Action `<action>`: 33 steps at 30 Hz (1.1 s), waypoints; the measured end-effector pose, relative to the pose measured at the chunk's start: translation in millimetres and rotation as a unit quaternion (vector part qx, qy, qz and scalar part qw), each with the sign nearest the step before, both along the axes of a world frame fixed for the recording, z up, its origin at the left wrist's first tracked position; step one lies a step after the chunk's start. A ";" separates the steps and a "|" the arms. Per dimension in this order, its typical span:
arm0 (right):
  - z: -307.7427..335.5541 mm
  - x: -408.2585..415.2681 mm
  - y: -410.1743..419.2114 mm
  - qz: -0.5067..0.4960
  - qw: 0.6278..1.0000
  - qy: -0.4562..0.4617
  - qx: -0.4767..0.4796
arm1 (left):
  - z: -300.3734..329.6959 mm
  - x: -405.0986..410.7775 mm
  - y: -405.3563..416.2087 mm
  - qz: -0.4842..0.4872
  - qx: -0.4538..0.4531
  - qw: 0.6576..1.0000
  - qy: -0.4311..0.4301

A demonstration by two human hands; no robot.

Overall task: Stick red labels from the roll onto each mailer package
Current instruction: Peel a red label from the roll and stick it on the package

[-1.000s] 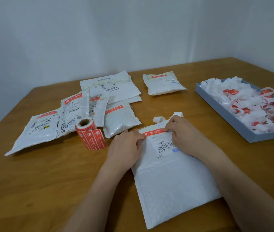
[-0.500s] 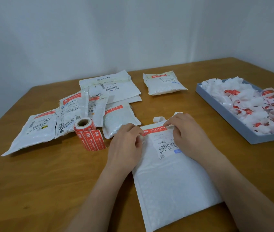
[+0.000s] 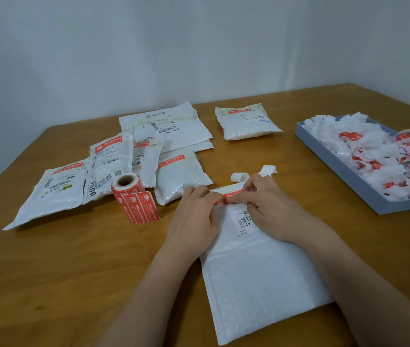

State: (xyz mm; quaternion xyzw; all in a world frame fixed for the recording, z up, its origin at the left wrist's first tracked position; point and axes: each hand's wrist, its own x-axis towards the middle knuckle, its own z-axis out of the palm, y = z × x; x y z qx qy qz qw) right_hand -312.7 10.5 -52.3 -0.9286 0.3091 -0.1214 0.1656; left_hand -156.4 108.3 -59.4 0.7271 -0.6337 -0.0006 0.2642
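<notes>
A wooden table (image 3: 48, 284) stands in the corner of a pale-walled room, and a person works at it with both bare hands. A white bubble mailer (image 3: 261, 284) lies flat at the near edge, bearing a barcode sticker marked A21B. Along the right side sits a grey tray (image 3: 344, 171) heaped with curled label backings (image 3: 374, 156). A spread of labelled mailer packages (image 3: 113, 169) covers the far left, with one more package (image 3: 245, 123) apart behind. The left hand (image 3: 194, 216) and right hand (image 3: 271, 209) meet at the mailer's top edge, fingertips pressing a red label (image 3: 231, 196) onto it. The red label roll (image 3: 130, 189) stands just left, its strip trailing forward. Two loose backing curls (image 3: 240, 177) lie just beyond the mailer.
</notes>
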 end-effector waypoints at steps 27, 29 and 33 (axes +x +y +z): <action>6.9 7.8 7.3 -0.155 0.987 -0.035 -0.003 | 3.9 -4.2 -0.8 0.021 0.053 0.998 -0.041; 6.7 8.0 5.2 -0.158 0.986 -0.043 0.000 | 3.2 -3.7 -1.1 0.021 0.048 0.998 -0.037; 5.0 8.5 2.3 -0.165 0.985 -0.049 0.009 | 2.3 -1.6 -0.4 0.021 0.035 0.999 -0.022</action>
